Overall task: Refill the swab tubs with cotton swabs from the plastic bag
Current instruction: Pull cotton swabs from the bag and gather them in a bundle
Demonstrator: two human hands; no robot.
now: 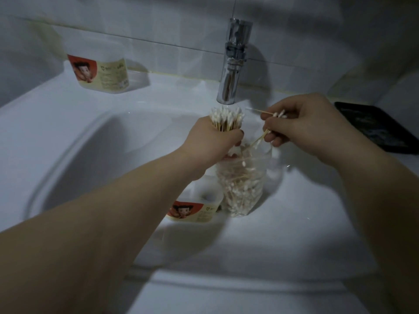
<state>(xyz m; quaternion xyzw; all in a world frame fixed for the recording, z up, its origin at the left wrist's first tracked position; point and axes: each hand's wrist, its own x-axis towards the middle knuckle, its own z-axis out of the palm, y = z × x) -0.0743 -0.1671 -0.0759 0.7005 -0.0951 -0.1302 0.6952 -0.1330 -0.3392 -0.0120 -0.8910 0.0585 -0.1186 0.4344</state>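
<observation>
grips a thick bunch of cotton swabs (226,121) in the left hand (210,139), fingers curled tight round the thin pale wooden sticks, soft white tips pointing up, just under the mouth of the shiny metal tap (233,64). pinches a few loose swabs (277,115) in the right hand (303,123), thumb and fingers curled on them, sticks poking out to the left and down at odd slants. holds both hands close together, right above the clear plastic bag (242,189). leaves the bag upright in the smooth white sink (90,143), thin and crinkly, open at the top, stuffed with a messy heap of more swabs lying every which way. seems to brush the top of the bag with the lower fingers of the left hand; too dim to tell for sure. shows one swab tub (197,207) down in the sink, just beside the bag on its left, partly hidden under the left wrist, made of clear plastic, with a cream and red label and a cartoon face. shows a second tub (102,71) of the same kind far back on the left ledge, near the glossy tiled wall (158,19), well apart from both hands. cannot tell how full either tub is. shows a flat black tray (374,128) with a raised edge on the right ledge.
</observation>
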